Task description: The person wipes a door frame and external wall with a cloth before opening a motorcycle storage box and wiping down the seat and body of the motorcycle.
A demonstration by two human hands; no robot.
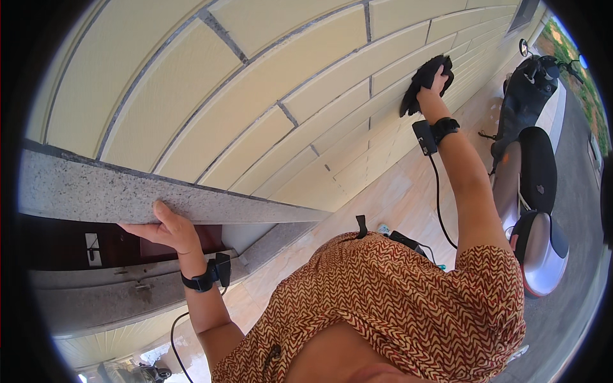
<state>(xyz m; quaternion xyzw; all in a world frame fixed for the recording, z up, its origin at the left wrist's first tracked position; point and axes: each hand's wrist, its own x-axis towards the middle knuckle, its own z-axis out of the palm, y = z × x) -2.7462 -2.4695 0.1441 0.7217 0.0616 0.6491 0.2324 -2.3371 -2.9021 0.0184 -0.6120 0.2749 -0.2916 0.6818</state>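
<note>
1. The right hand [439, 82], in the upper right of the frame, presses a black cloth [424, 80] flat against the tiled wall [255, 96]. The fingers are closed on the cloth and hold it to the tiles.
2. The left hand [163, 230], in the left middle of the frame, rests on the edge of a grey stone ledge [128, 191]. The thumb lies on top and the fingers are under the edge, so the hand grips the ledge for support.
3. I judge that the step in hand is wiping the wall, with the cloth now high up on the cream tiles.
4. The next move probably needs a steady stroke along the tiles, with even pressure, while the left hand keeps the body balanced.
5. Each wrist carries a black band with a small box and a cable.
6. A scooter [533, 166] stands on the pavement at the right edge.
7. No container shows in this view.
</note>
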